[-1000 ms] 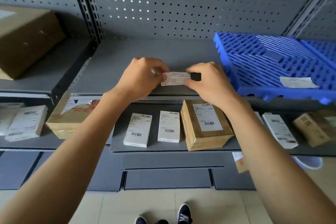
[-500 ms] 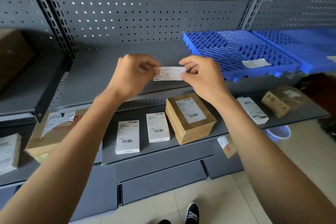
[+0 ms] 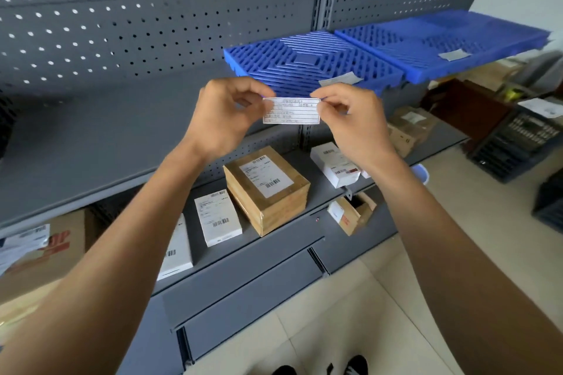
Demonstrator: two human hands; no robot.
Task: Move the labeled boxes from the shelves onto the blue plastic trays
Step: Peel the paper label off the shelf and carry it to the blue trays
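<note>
A small white paper label (image 3: 291, 110) is held up in front of the shelving. My left hand (image 3: 227, 116) pinches its left end and my right hand (image 3: 353, 119) pinches its right end. Behind it two blue plastic trays, one nearer (image 3: 304, 62) and one farther right (image 3: 441, 39), lie on the upper shelf, each with a paper slip on it. On the lower shelf stand a taped brown box (image 3: 268, 189) with a white barcode label, a white labeled box (image 3: 217, 218) to its left and another white box (image 3: 336, 164) to its right.
Grey perforated back panels rise behind the shelves. A large cardboard box (image 3: 39, 256) sits at lower left and brown boxes (image 3: 411, 128) at the shelf's right end. A small open carton (image 3: 352, 216) sits below. Dark crates (image 3: 518, 143) stand on the tiled floor at right.
The view has swung to the right and the label has risen in front of the nearer blue tray. Both hands still pinch its ends.
</note>
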